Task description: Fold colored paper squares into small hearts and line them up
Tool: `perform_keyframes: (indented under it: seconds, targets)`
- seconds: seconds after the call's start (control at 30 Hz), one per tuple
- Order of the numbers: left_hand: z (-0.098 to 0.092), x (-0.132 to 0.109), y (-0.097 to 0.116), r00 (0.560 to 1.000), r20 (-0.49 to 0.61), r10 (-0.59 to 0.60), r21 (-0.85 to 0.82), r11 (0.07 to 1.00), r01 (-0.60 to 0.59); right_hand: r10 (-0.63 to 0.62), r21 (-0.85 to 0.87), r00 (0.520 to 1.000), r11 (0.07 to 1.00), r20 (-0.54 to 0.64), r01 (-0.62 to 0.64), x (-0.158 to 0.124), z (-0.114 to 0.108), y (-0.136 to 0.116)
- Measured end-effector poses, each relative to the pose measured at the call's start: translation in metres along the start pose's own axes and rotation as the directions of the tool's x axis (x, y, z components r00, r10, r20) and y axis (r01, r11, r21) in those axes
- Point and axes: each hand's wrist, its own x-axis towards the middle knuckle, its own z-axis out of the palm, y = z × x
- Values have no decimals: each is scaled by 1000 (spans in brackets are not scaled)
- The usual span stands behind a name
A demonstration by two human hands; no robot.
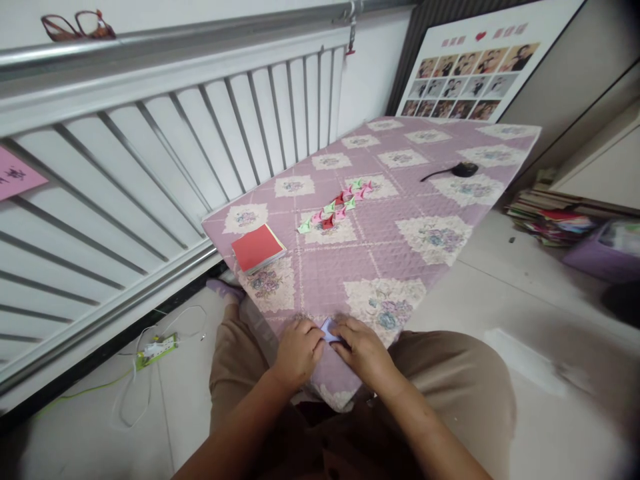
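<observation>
Left hand [299, 351] and right hand [364, 348] both pinched the paper [329, 329], mid-fold I'd guess (next move probably wanted firm pressing).

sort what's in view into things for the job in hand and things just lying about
Seemingly for the job:
lilac paper, held by left hand and right hand
red-topped paper stack
small folded paper pieces

Seemingly just lying about:
black object with a thin tail
glasses
power strip

Tablecloth [320, 280] mauve with cream floral patches; on it, paper [329, 329] lilac, stack [259, 248] red-topped, folded pieces [328, 222] pale green, pink, red.
</observation>
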Motion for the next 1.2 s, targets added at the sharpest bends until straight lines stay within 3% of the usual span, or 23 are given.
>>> perform_keyframes:
  seconds: [0.3,0.43,0.57,0.8,1.0,1.1,1.2]
  targets:
    - [3,3,1,998,-54,-22,17,1000,23,-77,-218,997,973,28,81,4,-2,-5]
    - [-4,6,4,998,-58,-28,21,999,29,-101,-343,995,934,18,101,5,-6,-15]
    - [-18,10,7,998,-70,-2,-43,999,-1,-87,-358,996,930,10,85,10,-13,-28]
    - [-40,-2,14,936,-345,-68,-238,971,-17,39,-170,997,984,-69,-50,19,-24,-47]
    - [-46,-23,24,926,-375,-39,-101,995,1,97,-31,986,994,-136,-103,17,-20,-56]
    - [-49,-28,23,913,-406,-47,-112,994,1,117,10,982,993,-146,-117,18,-20,-59]
    - [-51,-30,20,935,-353,-25,-122,992,-20,131,43,978,991,-160,-126,18,-20,-62]
